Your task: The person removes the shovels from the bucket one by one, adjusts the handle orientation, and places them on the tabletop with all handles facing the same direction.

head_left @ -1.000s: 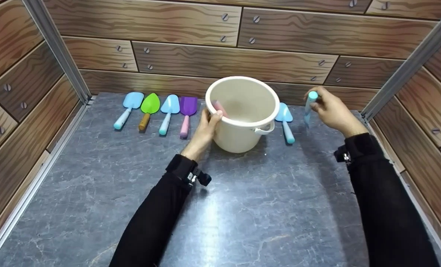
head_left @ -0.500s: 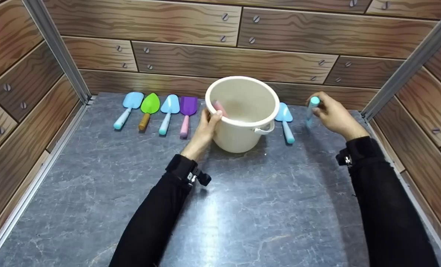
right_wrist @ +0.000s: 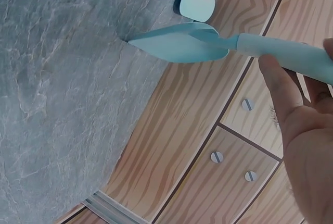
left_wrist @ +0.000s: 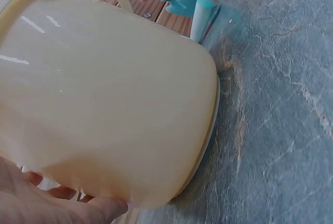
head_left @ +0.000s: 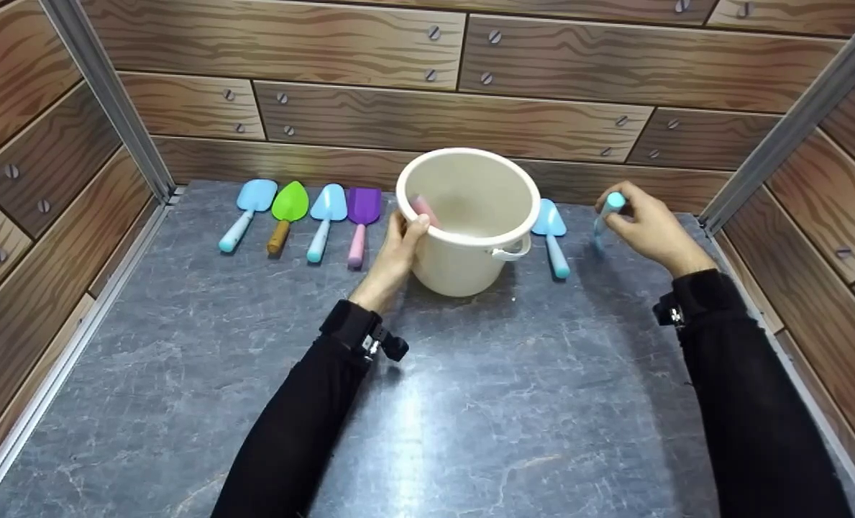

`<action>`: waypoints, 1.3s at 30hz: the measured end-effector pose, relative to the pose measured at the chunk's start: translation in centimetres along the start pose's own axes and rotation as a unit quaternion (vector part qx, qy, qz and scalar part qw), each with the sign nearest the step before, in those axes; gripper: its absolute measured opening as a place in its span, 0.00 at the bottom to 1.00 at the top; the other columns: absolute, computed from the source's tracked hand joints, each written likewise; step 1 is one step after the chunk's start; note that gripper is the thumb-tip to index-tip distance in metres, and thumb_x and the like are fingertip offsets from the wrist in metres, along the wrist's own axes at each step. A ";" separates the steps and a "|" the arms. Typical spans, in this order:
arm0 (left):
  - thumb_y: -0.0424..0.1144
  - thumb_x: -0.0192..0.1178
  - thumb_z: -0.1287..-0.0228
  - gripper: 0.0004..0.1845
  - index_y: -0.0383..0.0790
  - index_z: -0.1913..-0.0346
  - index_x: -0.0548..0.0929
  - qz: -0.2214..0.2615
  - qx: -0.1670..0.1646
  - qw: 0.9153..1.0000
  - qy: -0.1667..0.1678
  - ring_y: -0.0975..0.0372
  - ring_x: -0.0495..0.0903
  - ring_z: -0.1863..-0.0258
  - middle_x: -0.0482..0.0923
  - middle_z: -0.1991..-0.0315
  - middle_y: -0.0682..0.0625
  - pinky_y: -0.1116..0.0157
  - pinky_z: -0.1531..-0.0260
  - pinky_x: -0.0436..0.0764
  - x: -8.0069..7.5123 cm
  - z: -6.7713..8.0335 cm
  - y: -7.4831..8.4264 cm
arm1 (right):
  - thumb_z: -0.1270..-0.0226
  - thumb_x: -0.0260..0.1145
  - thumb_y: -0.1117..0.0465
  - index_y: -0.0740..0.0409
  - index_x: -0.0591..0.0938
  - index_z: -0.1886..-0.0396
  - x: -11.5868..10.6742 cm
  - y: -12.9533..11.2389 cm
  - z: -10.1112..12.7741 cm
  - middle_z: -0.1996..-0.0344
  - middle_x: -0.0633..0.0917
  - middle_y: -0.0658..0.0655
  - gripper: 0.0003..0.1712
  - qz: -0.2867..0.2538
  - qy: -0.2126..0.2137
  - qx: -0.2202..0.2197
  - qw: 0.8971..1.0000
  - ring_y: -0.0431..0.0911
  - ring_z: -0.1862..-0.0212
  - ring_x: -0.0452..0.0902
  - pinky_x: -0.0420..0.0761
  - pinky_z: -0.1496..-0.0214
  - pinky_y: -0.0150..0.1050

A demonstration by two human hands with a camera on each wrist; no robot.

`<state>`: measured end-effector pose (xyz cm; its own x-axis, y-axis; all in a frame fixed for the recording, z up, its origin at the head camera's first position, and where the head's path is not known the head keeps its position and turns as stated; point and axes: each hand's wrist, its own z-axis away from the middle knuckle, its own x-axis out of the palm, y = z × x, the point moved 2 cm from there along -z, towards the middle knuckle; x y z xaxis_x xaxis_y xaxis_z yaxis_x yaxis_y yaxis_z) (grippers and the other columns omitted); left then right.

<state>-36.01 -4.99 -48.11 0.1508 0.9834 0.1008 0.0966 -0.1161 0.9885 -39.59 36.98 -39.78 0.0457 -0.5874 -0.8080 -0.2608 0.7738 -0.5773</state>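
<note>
Your left hand [head_left: 396, 252] grips the rim of the cream bucket [head_left: 470, 244], thumb inside and fingers curled round the outside. The bucket stands upright on the grey worktop [head_left: 427, 403], near the back wall. Something pink [head_left: 423, 209] leans inside it, close to your thumb.

Your right hand [head_left: 646, 226] pinches the handle of a light blue shovel [right_wrist: 208, 44] between thumb and fingers. The shovel is tipped, with its blade tip touching the worktop right of the bucket, by the wall.

Another blue shovel [head_left: 551, 236] lies flat just beside the bucket, between it and your right hand. On the bucket's left four more lie in a row: blue [head_left: 246, 211], green [head_left: 286, 214], blue [head_left: 324, 219] and purple [head_left: 362, 221]
</note>
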 end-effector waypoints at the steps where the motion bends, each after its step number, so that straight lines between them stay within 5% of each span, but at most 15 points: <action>1: 0.71 0.58 0.28 0.61 0.41 0.03 0.50 -0.003 0.001 1.000 0.001 0.39 0.59 0.05 0.54 0.04 0.32 0.35 0.02 0.55 0.0 0.0 0.0 | 0.03 0.59 0.54 0.62 0.78 0.27 0.0 0.0 0.1 0.29 0.85 0.70 0.20 0.005 0.003 -0.001 1.000 0.63 0.28 0.85 0.85 0.34 0.48; 7: 0.74 0.59 0.32 0.65 0.39 0.04 0.50 -0.006 0.003 1.000 0.002 0.39 0.60 0.05 0.54 0.05 0.31 0.36 0.03 0.57 -0.1 0.0 0.1 | 0.02 0.58 0.44 0.59 0.80 0.28 0.4 0.4 0.3 0.40 0.89 0.63 0.25 0.005 0.015 -0.003 1.000 0.37 0.50 0.81 0.78 0.51 0.27; 14: 0.77 0.59 0.34 0.68 0.39 0.03 0.48 -0.015 0.000 1.000 0.004 0.38 0.58 0.04 0.53 0.04 0.31 0.36 0.02 0.55 -0.2 0.0 0.0 | 0.00 0.51 0.41 0.62 0.80 0.26 1.0 0.8 0.3 0.34 0.87 0.64 0.30 -0.035 0.007 -0.001 0.999 0.23 0.46 0.82 0.79 0.44 0.15; 18: 0.75 0.58 0.33 0.66 0.38 0.03 0.49 -0.014 0.002 1.000 0.003 0.38 0.58 0.05 0.53 0.05 0.31 0.36 0.02 0.55 -0.2 0.0 -0.1 | -0.01 0.51 0.43 0.62 0.79 0.25 1.3 0.8 0.4 0.30 0.87 0.68 0.29 -0.035 0.004 -0.007 0.999 0.38 0.38 0.86 0.80 0.38 0.22; 23: 0.71 0.57 0.30 0.63 0.38 0.03 0.48 -0.019 0.003 1.000 0.001 0.37 0.58 0.05 0.52 0.04 0.30 0.35 0.02 0.55 -0.2 -0.1 -0.1 | -0.01 0.52 0.46 0.63 0.77 0.19 1.7 0.8 0.5 0.21 0.83 0.73 0.29 -0.025 -0.016 -0.005 1.000 0.66 0.23 0.82 0.80 0.25 0.53; 30: 0.68 0.58 0.26 0.59 0.40 0.04 0.50 0.002 -0.001 1.000 -0.001 0.39 0.55 0.03 0.54 0.04 0.32 0.35 0.02 0.52 -0.1 0.1 0.1 | 0.01 0.58 0.47 0.60 0.77 0.14 2.2 1.4 0.7 0.27 0.87 0.72 0.31 0.020 -0.027 0.013 0.999 0.59 0.36 0.86 0.79 0.43 0.36; 34: 0.69 0.59 0.26 0.59 0.40 0.04 0.51 0.009 0.002 1.000 -0.003 0.40 0.56 0.03 0.55 0.05 0.33 0.36 0.01 0.52 -0.1 0.1 0.1 | 0.03 0.61 0.47 0.62 0.77 0.15 2.8 1.7 0.8 0.22 0.84 0.73 0.32 0.009 -0.038 0.018 0.999 0.66 0.26 0.85 0.86 0.29 0.55; 36: 0.69 0.59 0.25 0.59 0.40 0.04 0.51 0.006 0.001 1.000 -0.002 0.40 0.55 0.03 0.55 0.05 0.33 0.36 0.01 0.52 -0.1 0.1 0.0 | 0.03 0.62 0.48 0.64 0.76 0.15 3.0 1.8 0.9 0.19 0.81 0.74 0.32 -0.001 -0.046 0.022 0.999 0.71 0.20 0.81 0.82 0.20 0.67; 39: 0.69 0.59 0.25 0.59 0.40 0.04 0.51 0.005 0.000 1.000 -0.001 0.40 0.56 0.03 0.56 0.05 0.34 0.36 0.01 0.52 -0.2 0.1 0.0 | 0.03 0.63 0.50 0.66 0.75 0.15 3.2 2.0 1.0 0.17 0.79 0.75 0.32 -0.003 -0.049 0.023 0.999 0.73 0.19 0.79 0.78 0.16 0.72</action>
<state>-35.97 -5.15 -48.14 0.1543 0.9819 0.1099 0.0942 -0.1254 0.9876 -39.05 36.90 -43.65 0.1422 -0.5676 -0.8109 -0.2162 0.7817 -0.5850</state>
